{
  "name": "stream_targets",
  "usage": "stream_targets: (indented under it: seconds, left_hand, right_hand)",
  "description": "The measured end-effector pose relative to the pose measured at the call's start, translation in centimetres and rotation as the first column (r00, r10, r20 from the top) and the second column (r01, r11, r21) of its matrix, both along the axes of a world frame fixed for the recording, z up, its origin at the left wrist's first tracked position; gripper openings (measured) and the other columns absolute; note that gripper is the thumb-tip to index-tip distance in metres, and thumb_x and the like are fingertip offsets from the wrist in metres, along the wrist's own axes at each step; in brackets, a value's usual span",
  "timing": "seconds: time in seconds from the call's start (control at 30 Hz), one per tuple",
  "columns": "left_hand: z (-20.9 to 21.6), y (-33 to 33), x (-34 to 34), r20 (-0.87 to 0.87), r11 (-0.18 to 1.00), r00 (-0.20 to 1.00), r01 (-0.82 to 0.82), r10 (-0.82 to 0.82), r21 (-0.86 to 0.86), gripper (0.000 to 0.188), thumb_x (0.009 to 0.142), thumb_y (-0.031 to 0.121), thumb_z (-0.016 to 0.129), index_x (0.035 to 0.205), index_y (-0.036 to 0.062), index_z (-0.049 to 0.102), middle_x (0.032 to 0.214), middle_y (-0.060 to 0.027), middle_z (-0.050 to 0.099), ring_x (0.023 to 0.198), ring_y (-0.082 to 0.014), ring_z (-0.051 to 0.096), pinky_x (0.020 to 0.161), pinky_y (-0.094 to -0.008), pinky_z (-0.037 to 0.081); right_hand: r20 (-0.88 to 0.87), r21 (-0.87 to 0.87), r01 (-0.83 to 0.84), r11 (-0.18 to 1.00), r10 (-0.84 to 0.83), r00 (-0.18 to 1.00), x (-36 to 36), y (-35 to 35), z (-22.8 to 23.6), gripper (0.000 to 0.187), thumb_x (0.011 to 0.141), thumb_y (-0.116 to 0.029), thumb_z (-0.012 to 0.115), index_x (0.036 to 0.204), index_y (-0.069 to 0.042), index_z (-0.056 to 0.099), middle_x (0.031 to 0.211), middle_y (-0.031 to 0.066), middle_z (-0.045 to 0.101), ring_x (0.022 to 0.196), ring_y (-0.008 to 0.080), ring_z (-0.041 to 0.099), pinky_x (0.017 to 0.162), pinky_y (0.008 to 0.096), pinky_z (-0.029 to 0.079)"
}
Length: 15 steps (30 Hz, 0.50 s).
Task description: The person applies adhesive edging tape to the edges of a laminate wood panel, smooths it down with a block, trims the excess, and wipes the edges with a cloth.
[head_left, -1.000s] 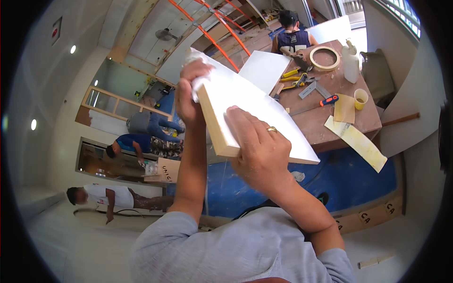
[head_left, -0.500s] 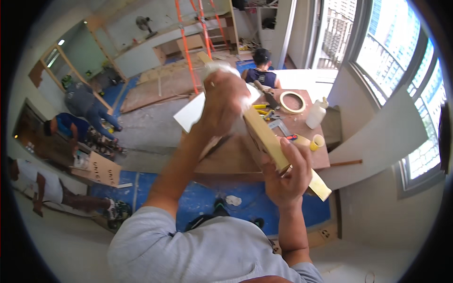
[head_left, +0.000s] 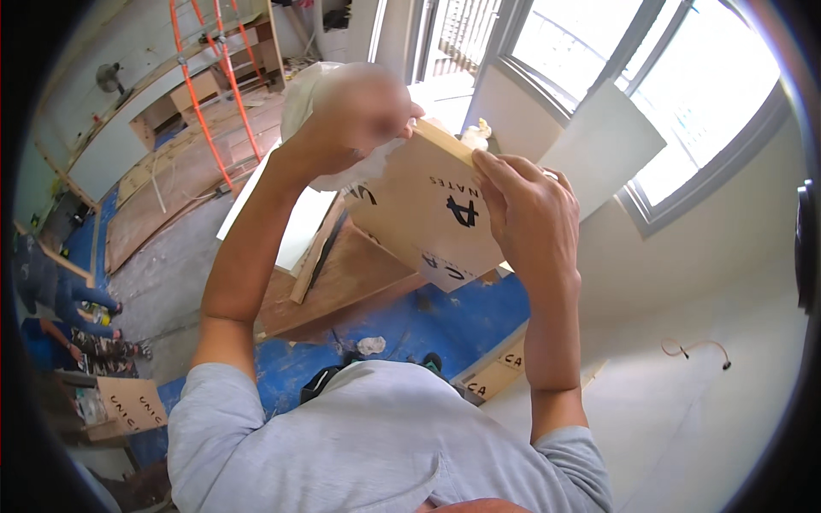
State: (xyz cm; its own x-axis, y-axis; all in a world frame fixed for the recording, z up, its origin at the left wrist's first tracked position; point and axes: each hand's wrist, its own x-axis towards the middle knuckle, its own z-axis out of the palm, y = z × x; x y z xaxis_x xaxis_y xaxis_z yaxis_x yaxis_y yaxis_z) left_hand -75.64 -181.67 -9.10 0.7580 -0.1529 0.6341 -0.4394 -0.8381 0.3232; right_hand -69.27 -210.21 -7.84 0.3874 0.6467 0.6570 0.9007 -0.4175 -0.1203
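Raised before me is a pale wooden board (head_left: 410, 201) with dark lettering on its face and a light, straight upper edge. My right hand (head_left: 534, 214) grips the right end of that edge, thumb on the near side. Farther along, my left hand (head_left: 359, 111) is closed and blurred at the board's other end. Bunched in and around it is a crumpled whitish wrap (head_left: 312, 94), cloth or thin plastic, I cannot tell which. The wrap touches the board's edge. Behind them, the board and my arms partly hide a brown worktable (head_left: 342, 286).
Wood strips (head_left: 318, 252) and a white panel (head_left: 256, 214) lie at the table's left. A translucent bottle (head_left: 475, 135) shows behind the board. An orange ladder (head_left: 224, 94) stands farther back. Blue sheeting (head_left: 376, 342) covers the floor. People (head_left: 64, 282) crouch or bend at far left.
My view has swung right. The board has tilted, so its lettered face shows instead of mostly its edge. Both hands are raised higher, still on the board and the whitish wrap.
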Motion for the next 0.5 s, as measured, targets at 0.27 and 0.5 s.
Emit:
stream_targets:
  seconds: [0.27, 0.5]
  left_hand:
    - [0.4, 6.0, 0.4, 0.051, 0.910, 0.954, 0.297, -0.295, -0.291, 0.031, 0.090, -0.011, 0.068, 0.116, 0.0035, 0.077, 0.115, -0.0070, 0.073, 0.096, -0.0139, 0.070, 0.086, -0.0278, 0.058]
    - [2.6, 13.9, -4.4, 0.507, 0.589, 0.660, 0.119, 0.555, -0.800, 0.024, 0.107, 0.021, 0.058, 0.119, 0.0052, 0.072, 0.100, -0.0030, 0.072, 0.081, -0.0131, 0.067, 0.073, -0.0293, 0.057]
  right_hand:
    - [-0.198, -0.046, 0.077, 0.996, -0.084, 0.977, -0.1, 1.9, 0.2, 0.033, 0.089, -0.004, 0.068, 0.120, -0.011, 0.074, 0.109, 0.0053, 0.075, 0.100, 0.0297, 0.071, 0.091, 0.0453, 0.054]
    - [-0.145, -0.033, 0.153, 0.988, -0.156, 0.977, -0.7, 5.0, 0.8, 0.028, 0.090, -0.005, 0.065, 0.116, -0.012, 0.074, 0.107, 0.0069, 0.077, 0.100, 0.0318, 0.071, 0.087, 0.0455, 0.055]
